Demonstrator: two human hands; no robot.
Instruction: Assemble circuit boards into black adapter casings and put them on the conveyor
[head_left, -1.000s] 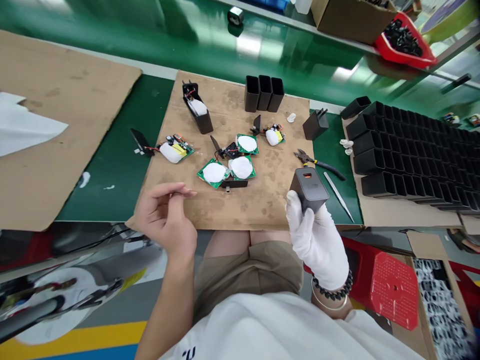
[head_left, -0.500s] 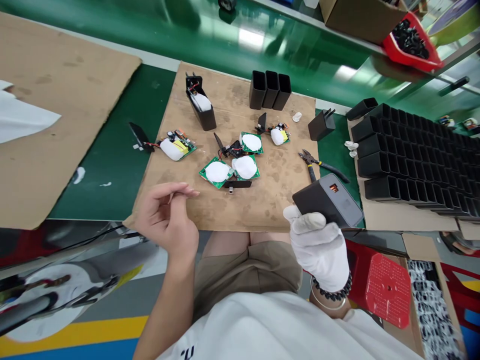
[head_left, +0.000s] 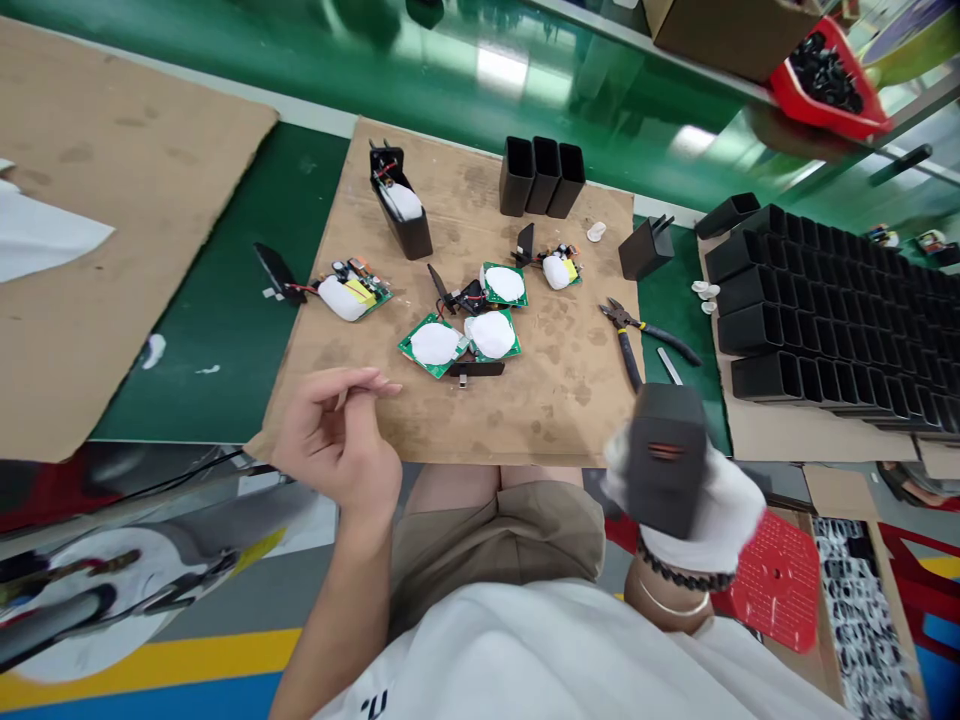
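Observation:
My right hand (head_left: 720, 510), in a white glove, grips a black charger (head_left: 664, 460) over the mat's front right edge. An end face with an orange-lit slot points up at me; glove and charger are slightly blurred. My bare left hand (head_left: 337, 435) hovers by the mat's front left, fingers curled and thumb pressed to the fingertips, with nothing visible in them. Ahead of it lie green circuit boards (head_left: 433, 345) with white paste blobs and a board with a yellow part (head_left: 351, 292) wired to a black end plate (head_left: 277, 272). An open charger case (head_left: 403, 215) holds a pasted board.
Three empty black cases (head_left: 541, 178) stand at the back of the cardboard mat (head_left: 555, 410). Cutting pliers (head_left: 621, 318), a pronged charger (head_left: 646, 250) and a slim metal strip (head_left: 669, 366) lie right. Rows of black cases (head_left: 825, 310) fill the far right, above a red stool (head_left: 780, 580).
My right hand has turned the charger from lying sideways to end-up and drawn it slightly back, uncovering the metal strip. My left hand has hardly moved.

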